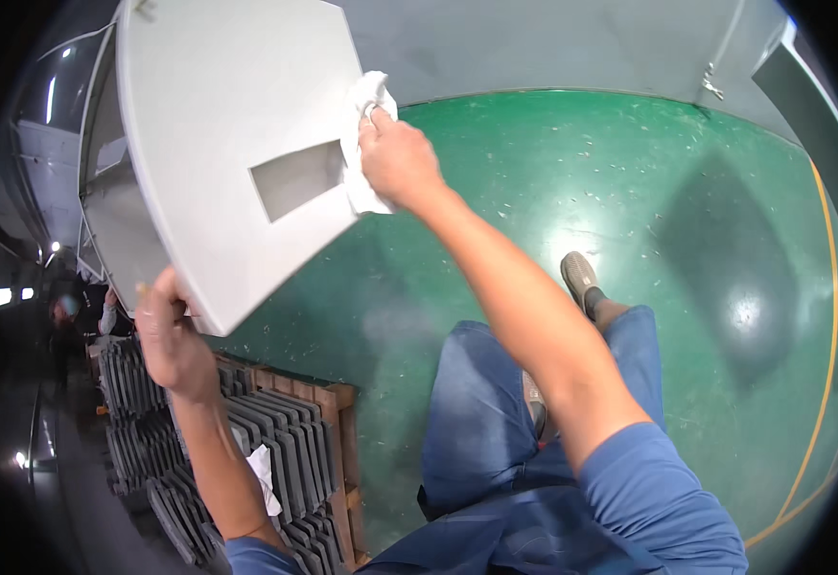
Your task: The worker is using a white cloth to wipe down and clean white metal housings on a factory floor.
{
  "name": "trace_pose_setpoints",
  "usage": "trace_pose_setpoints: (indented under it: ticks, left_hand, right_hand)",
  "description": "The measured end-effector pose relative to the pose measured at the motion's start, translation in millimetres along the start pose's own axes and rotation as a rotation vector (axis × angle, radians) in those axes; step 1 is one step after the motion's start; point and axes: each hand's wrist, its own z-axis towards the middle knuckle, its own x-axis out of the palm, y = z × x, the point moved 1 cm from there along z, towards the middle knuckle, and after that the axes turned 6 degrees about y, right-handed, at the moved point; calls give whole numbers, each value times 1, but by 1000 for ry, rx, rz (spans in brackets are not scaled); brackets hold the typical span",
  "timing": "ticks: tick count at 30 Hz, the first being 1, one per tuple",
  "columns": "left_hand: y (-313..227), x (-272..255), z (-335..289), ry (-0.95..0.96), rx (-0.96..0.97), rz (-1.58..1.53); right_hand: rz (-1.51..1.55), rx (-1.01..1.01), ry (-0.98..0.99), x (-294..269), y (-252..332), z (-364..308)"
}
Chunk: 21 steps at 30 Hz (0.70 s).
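A large light-grey panel or housing with a rectangular cutout fills the upper left and is tilted. My left hand grips its lower corner, with the fingers curled round the edge. On the panel's right edge, beside the cutout, my right hand presses a crumpled white cloth. The cloth wraps over that edge, and part of it is hidden under my fingers.
Stacks of dark grey flat parts stand on a wooden pallet at the lower left, with a white scrap on them. A grey wall bounds the green floor. A yellow line runs at right. Another person is partly visible at far left.
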Motion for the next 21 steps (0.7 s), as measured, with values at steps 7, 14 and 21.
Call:
trace_pose_setpoints:
  ticks: [7, 14, 21]
  left_hand:
    - [43, -22, 9, 72, 118, 139]
    - [67, -41, 48, 54, -30, -79]
    - [112, -56, 82, 50, 46, 232]
  right_hand:
    - [-286, -168, 713, 70, -88, -80]
    - [943, 331, 923, 89, -104, -217]
    - [1681, 432, 452, -96, -89, -245]
